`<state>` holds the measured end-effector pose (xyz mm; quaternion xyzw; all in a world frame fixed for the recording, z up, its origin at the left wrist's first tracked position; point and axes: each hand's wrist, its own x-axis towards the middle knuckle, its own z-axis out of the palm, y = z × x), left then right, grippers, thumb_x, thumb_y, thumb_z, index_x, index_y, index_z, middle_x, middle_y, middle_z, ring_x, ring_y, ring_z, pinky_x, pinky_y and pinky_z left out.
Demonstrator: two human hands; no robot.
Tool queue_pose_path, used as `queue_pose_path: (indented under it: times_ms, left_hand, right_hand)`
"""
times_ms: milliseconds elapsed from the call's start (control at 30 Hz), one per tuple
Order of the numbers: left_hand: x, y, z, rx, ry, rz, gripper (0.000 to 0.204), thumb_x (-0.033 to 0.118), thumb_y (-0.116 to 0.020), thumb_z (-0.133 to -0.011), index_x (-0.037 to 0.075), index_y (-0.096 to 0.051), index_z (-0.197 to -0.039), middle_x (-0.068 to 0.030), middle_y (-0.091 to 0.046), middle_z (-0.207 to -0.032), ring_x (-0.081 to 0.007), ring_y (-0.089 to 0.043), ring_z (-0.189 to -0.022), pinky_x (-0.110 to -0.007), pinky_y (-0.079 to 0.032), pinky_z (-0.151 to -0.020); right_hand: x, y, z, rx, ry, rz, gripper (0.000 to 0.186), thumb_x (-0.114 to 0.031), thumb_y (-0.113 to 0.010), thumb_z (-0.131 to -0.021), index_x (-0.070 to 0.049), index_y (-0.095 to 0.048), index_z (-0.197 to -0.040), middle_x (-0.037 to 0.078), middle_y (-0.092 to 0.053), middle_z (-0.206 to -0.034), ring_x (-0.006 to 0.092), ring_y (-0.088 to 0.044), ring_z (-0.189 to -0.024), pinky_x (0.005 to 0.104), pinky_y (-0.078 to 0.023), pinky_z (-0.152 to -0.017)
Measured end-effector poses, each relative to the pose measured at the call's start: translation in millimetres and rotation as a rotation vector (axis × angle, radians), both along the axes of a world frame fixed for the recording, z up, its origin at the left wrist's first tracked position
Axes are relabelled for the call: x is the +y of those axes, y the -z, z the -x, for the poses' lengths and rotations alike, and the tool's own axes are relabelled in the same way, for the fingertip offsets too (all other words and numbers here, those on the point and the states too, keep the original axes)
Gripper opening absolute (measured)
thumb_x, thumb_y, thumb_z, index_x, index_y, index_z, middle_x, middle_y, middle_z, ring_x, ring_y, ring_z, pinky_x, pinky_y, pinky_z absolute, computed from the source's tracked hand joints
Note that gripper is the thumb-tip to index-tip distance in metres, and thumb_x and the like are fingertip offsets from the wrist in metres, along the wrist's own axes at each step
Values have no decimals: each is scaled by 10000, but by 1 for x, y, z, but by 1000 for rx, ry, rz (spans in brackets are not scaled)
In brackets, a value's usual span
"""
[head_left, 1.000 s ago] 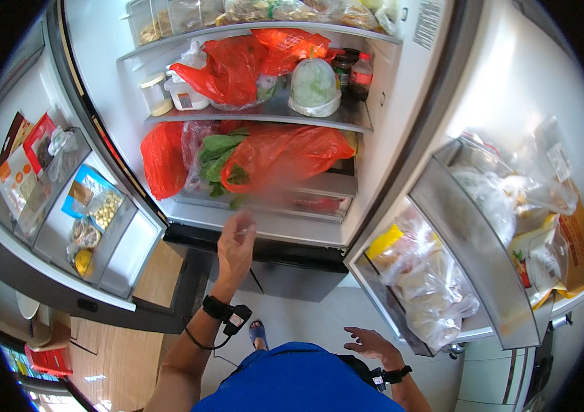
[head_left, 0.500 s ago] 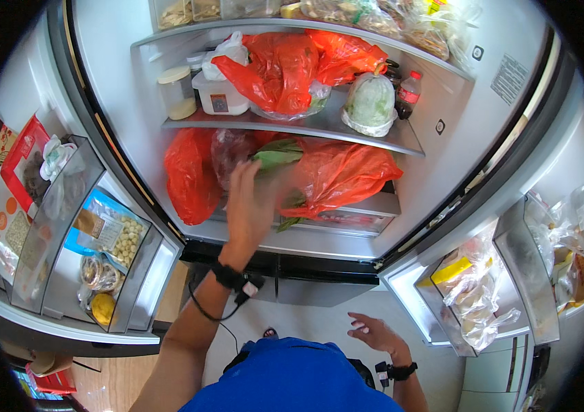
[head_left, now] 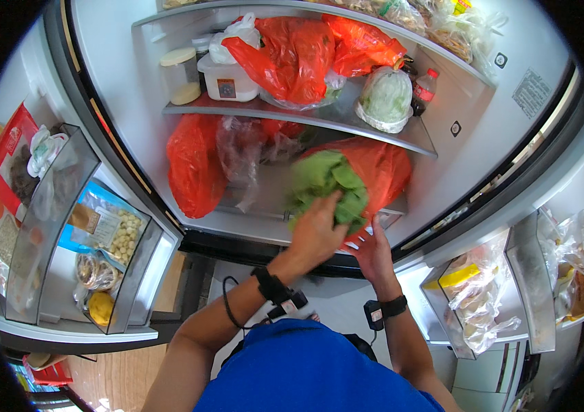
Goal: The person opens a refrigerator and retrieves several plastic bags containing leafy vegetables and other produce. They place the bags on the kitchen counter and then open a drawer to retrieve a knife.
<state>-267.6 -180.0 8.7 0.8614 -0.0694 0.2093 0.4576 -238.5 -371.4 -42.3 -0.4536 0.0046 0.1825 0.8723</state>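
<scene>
1. Clear bag (head_left: 240, 154), lower shelf: the leaves seen beside it half a second earlier had been lifted away, leaving it uncovered on that side.
2. Left hand (head_left: 317, 237): it had moved rightward from the bags. Its fingers were curled in and gripping the leafy greens (head_left: 333, 182); some fingertips were lost among the leaves.
3. Leafy greens: these were now bunched in the left hand, in front of the right-hand red bag (head_left: 389, 172). In my judgement, handling had passed from reaching to holding.
4. Right hand (head_left: 374, 257): formerly low beside the body, it had risen to just below the greens and that red bag. Its fingers were extended and spread, with no grip evident; whether they touched leaf or bag could not be told. Both hands were now engaged at one spot.
5. Count, left to right: one blue pouch (head_left: 103, 226) in the left door; one pale-lidded jar (head_left: 181, 75); two large red bags below, the other being the left-hand red bag (head_left: 196, 168); one white box (head_left: 228, 77); one bunch of greens; one wrapped green item (head_left: 382, 99); one red-capped bottle (head_left: 424, 93).
</scene>
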Motion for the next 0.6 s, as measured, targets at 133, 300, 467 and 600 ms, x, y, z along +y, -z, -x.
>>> queue_pose_path:
  times_ms: [133,300,467,600]
  left_hand:
    - [-43,-13,26,159,233,3,648,184,-659,-903,-53,-445,-1467,-331,-578,-1271,-514,-631,-1079,-515,-537,-934]
    - [0,-42,44,213,494,210,585,276,-690,-983,7,-513,-1471,-249,-686,-1245,-310,-685,-1158,-423,-560,-965]
    - [106,-39,-10,35,5,93,175,144,-620,-1011,12,-695,-1098,-77,-755,-981,-90,-679,-807,-267,-551,-692]
    - [135,-1,-75,-132,-117,-266,285,160,-632,-969,-3,-683,-1197,-215,-731,-1062,-333,-711,-993,-432,-556,-884]
  right_hand:
    - [-1,13,-7,-76,45,-273,475,-449,-479,-1092,-107,-568,-1410,82,-657,-1346,239,-637,-1215,424,-543,-1021]
    - [-27,14,-14,-56,19,-244,439,-372,-508,-1067,-73,-606,-1373,101,-697,-1275,257,-686,-1110,410,-569,-971]
    - [-43,10,-3,6,104,-206,474,-377,-527,-1063,-60,-573,-1413,117,-663,-1365,271,-663,-1200,438,-544,-1037]
    - [-55,16,2,-38,130,-204,489,-397,-527,-1063,-61,-569,-1416,124,-656,-1374,271,-659,-1207,449,-537,-1051]
